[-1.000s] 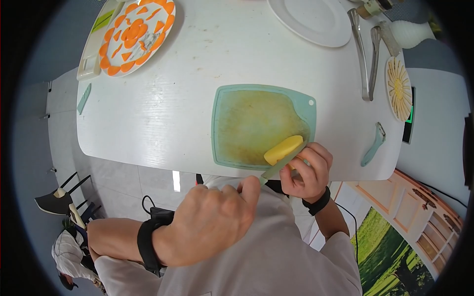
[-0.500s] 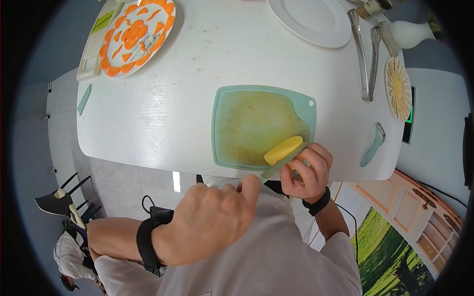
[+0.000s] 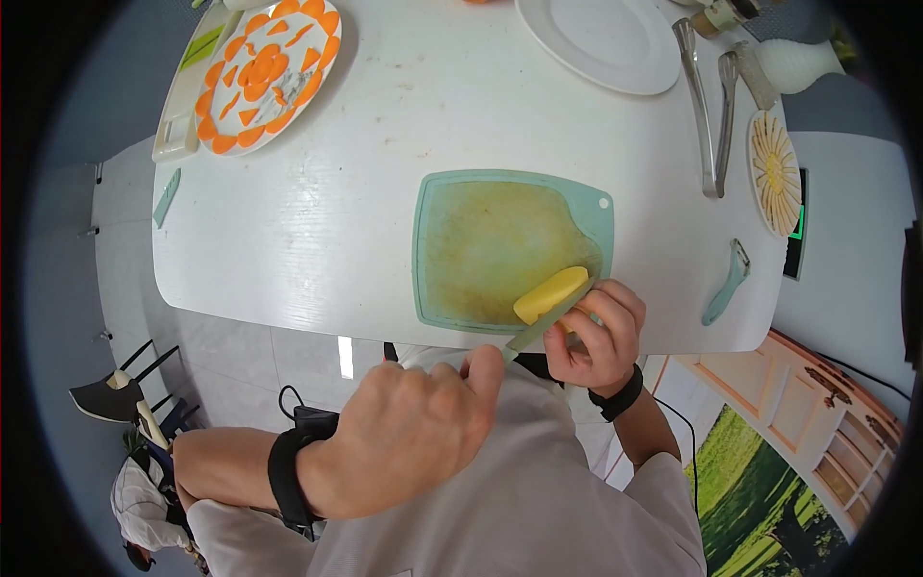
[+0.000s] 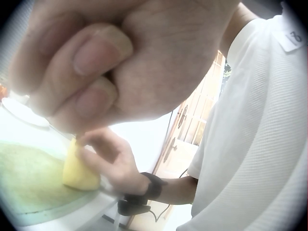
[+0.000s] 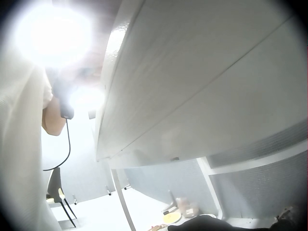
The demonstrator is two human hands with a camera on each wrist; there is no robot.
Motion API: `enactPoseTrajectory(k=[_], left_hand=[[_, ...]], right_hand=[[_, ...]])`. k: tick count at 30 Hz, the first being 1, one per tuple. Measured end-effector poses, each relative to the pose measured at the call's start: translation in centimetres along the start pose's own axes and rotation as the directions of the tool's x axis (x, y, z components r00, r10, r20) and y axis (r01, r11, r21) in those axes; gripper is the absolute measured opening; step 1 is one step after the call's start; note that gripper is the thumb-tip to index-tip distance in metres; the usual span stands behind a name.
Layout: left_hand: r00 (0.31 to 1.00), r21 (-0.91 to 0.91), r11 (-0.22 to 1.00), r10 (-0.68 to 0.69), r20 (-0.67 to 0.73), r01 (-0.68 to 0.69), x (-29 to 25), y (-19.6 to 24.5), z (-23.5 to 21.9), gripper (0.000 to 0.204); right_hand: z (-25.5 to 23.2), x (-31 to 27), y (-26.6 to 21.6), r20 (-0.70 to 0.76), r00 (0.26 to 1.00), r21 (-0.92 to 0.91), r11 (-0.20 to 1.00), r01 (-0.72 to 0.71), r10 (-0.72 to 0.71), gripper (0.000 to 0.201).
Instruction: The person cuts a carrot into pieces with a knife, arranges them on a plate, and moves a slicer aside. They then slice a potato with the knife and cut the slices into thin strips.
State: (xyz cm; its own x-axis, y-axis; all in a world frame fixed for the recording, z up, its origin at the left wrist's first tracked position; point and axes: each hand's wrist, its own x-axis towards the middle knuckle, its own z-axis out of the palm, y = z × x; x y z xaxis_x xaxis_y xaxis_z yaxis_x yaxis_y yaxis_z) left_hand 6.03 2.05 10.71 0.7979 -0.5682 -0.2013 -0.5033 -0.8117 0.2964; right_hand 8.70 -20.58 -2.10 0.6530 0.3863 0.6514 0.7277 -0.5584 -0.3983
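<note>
In the head view, my left hand (image 3: 409,433) grips the handle of a green knife (image 3: 538,329), thumb forward along it. The blade slants up to the right, overlapping the near side of a peeled yellow potato (image 3: 550,296). This potato lies on the lower right corner of a pale green cutting board (image 3: 514,216). My right hand (image 3: 601,332) holds it from the right, fingertips close beside the blade. The left wrist view has my curled left fingers (image 4: 98,53) up close, with the potato (image 4: 79,168) below. Glare covers much of the right wrist view.
Carrot pieces fill a patterned plate (image 3: 213,108) at the far left. A white plate (image 3: 615,58) stands at the back, metal tongs (image 3: 709,144) beside it. On the right are a peeler (image 3: 726,288) and a small plate of pale strips (image 3: 775,173). The table's front edge (image 3: 317,332) runs under my hands.
</note>
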Motion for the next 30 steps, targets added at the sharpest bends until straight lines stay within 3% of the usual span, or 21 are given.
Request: enactPoseTrajectory(k=[30], left_hand=[[1.000,0.046,0.999,0.020,-0.017,-0.019,-0.01,0.01,0.22,0.016]], right_hand=[[-0.10,0.06,0.12,0.010,1.000,-0.008,1.000,0.025,-0.025,0.028]])
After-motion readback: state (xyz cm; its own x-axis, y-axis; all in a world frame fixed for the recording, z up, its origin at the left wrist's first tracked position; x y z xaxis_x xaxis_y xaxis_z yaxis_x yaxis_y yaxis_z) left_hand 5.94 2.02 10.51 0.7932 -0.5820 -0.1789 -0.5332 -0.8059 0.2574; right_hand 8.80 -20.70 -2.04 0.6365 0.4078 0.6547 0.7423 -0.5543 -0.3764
